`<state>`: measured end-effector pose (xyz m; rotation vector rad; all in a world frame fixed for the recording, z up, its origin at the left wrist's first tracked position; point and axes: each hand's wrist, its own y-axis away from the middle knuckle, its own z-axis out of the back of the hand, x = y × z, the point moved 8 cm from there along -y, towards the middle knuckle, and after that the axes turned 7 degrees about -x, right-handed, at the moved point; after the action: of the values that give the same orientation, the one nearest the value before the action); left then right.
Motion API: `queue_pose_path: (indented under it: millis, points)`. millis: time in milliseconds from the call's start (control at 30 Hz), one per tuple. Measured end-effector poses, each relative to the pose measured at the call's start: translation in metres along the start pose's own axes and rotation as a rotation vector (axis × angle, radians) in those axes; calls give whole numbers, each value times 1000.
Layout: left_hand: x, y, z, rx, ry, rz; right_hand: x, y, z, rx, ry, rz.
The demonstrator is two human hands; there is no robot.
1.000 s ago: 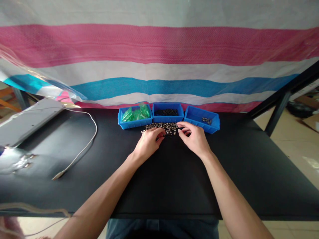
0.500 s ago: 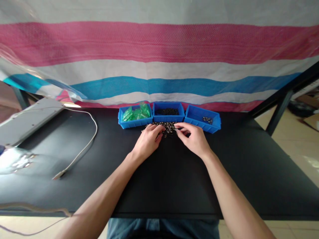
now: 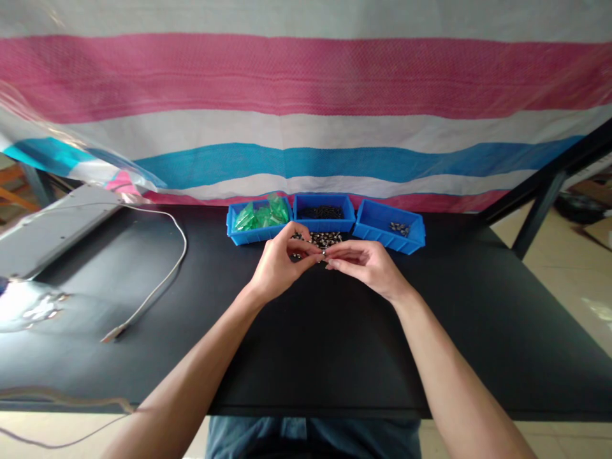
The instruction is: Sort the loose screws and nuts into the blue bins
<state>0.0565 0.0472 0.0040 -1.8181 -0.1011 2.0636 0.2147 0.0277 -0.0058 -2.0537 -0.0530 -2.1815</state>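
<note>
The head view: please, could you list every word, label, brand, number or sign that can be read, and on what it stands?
No readable text in this view.
Blue plastic bins: no lettering visible.
Striped woven sheet: stripes only.
Gray flat case: no marking legible.
Small metal parts: too small to tell.
Cardboard box at right: too blurred.

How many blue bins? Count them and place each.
3, side by side: the left bin holding green pieces, the middle bin with dark pieces, the right bin with small metallic pieces. None appears hidden.
</note>
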Motion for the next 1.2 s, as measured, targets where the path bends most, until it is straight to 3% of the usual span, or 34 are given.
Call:
queue_pose_path:
  millis: [267,433,500,567,700,800,933,1033,1200]
  points:
    - [-2,-1,-1,19,14,-1,-5,0,-1,25,-119,-68]
    - [-5,0,-5,32,14,-13,-7,-3,2,-42,-138,-49]
    - [-8,1,-3,9,-139,-98,-7,-6,10,-147,-145,-3]
    - [-12,3,-6,28,-385,-243,-6,-7,28,-355,-148,82]
    - [-7,11,-27,226,-737,-485,-1,6,74,-852,-84,269]
    - [0,12,-32,249,-831,-506,-2,11,86,-961,-83,263]
    - [0,12,-33,227,-902,-487,-1,8,78,-901,-91,205]
    - [-5,11,-29,156,-837,-448,3,6,67,-816,-72,203]
    - [-10,4,-9,-59,-288,-202,5,0,50,-580,18,180]
